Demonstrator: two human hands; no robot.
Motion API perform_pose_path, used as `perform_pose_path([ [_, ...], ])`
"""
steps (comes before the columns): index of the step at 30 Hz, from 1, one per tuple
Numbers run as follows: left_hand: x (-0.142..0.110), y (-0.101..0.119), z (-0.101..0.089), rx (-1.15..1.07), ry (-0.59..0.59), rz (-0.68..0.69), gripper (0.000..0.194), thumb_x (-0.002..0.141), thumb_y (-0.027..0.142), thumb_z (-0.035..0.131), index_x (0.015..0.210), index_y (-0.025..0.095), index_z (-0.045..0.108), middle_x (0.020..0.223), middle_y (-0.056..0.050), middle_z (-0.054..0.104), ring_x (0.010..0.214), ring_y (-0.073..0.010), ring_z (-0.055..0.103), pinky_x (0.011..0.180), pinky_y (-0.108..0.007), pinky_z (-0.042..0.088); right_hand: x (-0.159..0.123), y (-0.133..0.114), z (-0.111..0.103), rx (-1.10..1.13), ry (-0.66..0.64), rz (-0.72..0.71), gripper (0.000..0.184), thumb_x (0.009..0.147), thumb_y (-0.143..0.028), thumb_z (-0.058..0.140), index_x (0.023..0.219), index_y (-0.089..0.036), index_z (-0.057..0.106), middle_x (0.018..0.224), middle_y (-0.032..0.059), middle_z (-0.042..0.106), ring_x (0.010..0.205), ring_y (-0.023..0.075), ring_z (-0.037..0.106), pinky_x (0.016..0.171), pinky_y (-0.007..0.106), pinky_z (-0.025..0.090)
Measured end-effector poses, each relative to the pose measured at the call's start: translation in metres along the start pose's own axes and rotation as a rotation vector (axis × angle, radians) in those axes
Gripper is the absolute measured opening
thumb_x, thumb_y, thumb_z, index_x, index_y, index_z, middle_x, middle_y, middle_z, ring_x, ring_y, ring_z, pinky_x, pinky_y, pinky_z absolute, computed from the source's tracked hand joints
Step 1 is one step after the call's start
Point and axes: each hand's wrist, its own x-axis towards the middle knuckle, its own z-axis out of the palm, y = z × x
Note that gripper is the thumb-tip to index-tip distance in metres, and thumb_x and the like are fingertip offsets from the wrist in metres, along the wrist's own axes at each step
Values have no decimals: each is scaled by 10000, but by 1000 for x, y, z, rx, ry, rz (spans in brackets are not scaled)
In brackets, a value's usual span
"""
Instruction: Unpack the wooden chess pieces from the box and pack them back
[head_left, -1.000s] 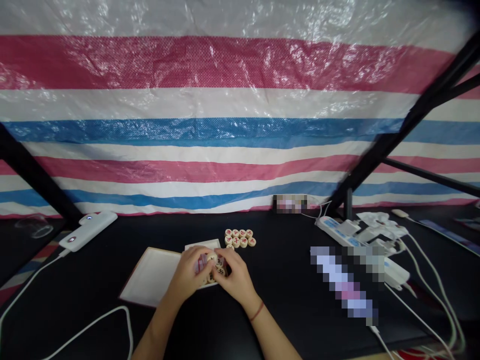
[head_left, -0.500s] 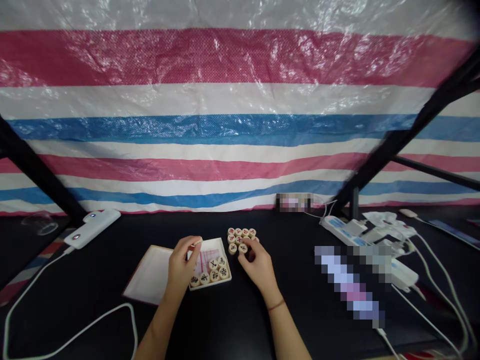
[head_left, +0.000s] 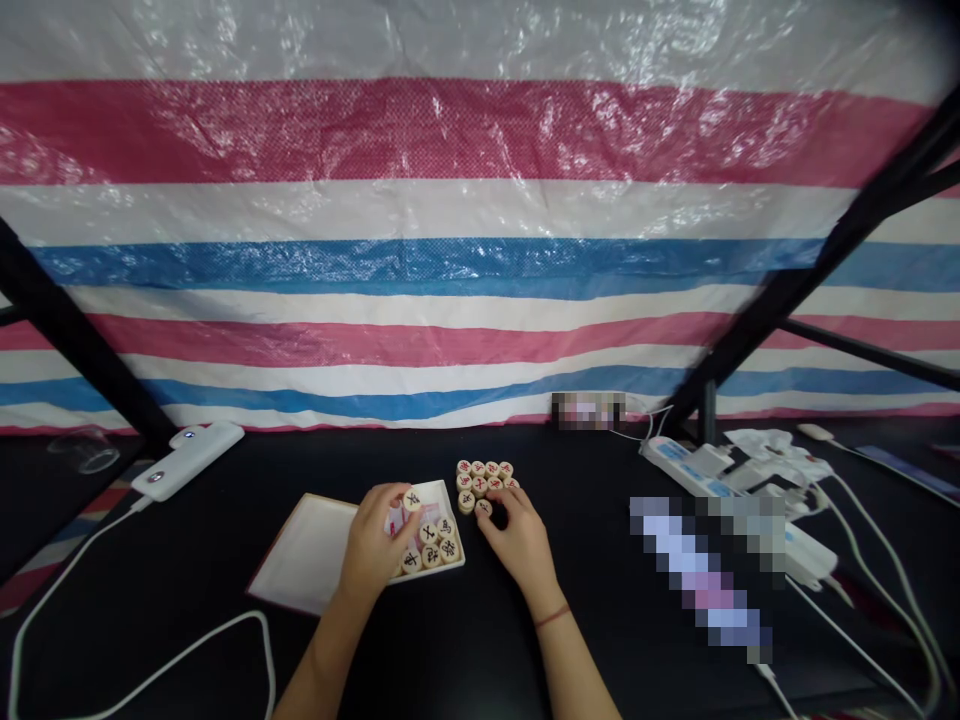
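Above the back part of a shallow white box (head_left: pixel 459 548), my left hand (head_left: pixel 373 540) pinches a Chinese chess piece (head_left: pixel 412 499) with a black character facing up. Inside the box lie several black-marked pieces (head_left: pixel 430 556), along with a sheet printed in red lines. To the right of the box, several red-marked pieces (head_left: pixel 480 485) stand in close rows on the black table. My right hand (head_left: pixel 519 535) has thumb and fingers closed around a black-marked piece (head_left: pixel 484 508) at the front of these rows. My fingers partly cover the pieces at the right end.
Left of the box lies its open lid (head_left: pixel 300 560). A white power strip (head_left: pixel 187 460) with a cable and a clear cup (head_left: pixel 90 452) sit farther left. On the right are another power strip (head_left: pixel 690 465), plugs, cables and a blurred-out object (head_left: pixel 701 570). Striped sheeting (head_left: pixel 450 350) hangs behind.
My left hand has moved slightly right and turned its piece face up over the box. The piece under my right hand has shifted a little nearer to me.
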Motion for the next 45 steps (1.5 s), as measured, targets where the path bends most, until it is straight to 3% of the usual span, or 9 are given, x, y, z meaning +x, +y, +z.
perform_pose_path([
  [2,-2,5,2,40,-37,101,143,855,277,597,979,207,619,891,-39,664,823,-180,638,771,-310,525,-1,-9,-1,78,47,-47,155,864,-304,540,907,-190,636,857,57,635,750,174,600,675,276,480],
  [4,-5,10,6,74,-86,161,110,850,243,595,955,211,611,882,-40,671,834,-195,636,775,-326,517,-4,-20,1,190,9,-136,175,863,-314,568,964,-187,630,811,38,627,664,147,558,630,261,473],
  [7,-9,18,13,104,-199,162,128,830,156,569,938,217,598,870,-35,671,824,-205,629,738,-330,511,-10,-36,10,298,-101,-250,191,800,-298,653,959,-194,630,780,14,619,620,127,524,616,247,470],
  [10,-12,20,18,124,-274,131,151,826,118,544,928,217,592,872,-37,664,832,-212,625,737,-338,513,-12,-43,16,307,-125,-242,119,803,-251,626,907,-197,642,739,2,607,623,123,537,610,233,465],
  [18,-10,12,17,177,-296,107,278,880,312,583,1132,195,570,909,-62,663,854,-235,622,764,-377,515,-3,-10,7,61,57,-52,172,778,-208,535,933,-184,606,826,34,624,642,142,547,634,254,463],
  [25,-8,10,13,149,-341,58,261,910,302,528,1140,193,584,875,-49,663,827,-215,630,759,-363,521,-5,2,11,-86,-53,-18,106,748,-187,501,843,-205,545,847,31,594,677,157,549,634,256,443],
  [29,-8,14,12,141,-371,49,219,915,278,509,1094,202,609,923,-59,678,859,-214,636,785,-358,521,-5,5,14,-90,-61,-14,148,749,-196,494,888,-201,544,913,49,577,662,155,543,612,262,443],
  [45,-6,8,12,127,-372,12,178,894,277,529,985,229,675,918,-53,701,876,-216,651,787,-347,506,-4,8,13,-71,-50,5,63,753,-187,469,809,-211,487,784,16,556,627,150,514,583,247,394],
])
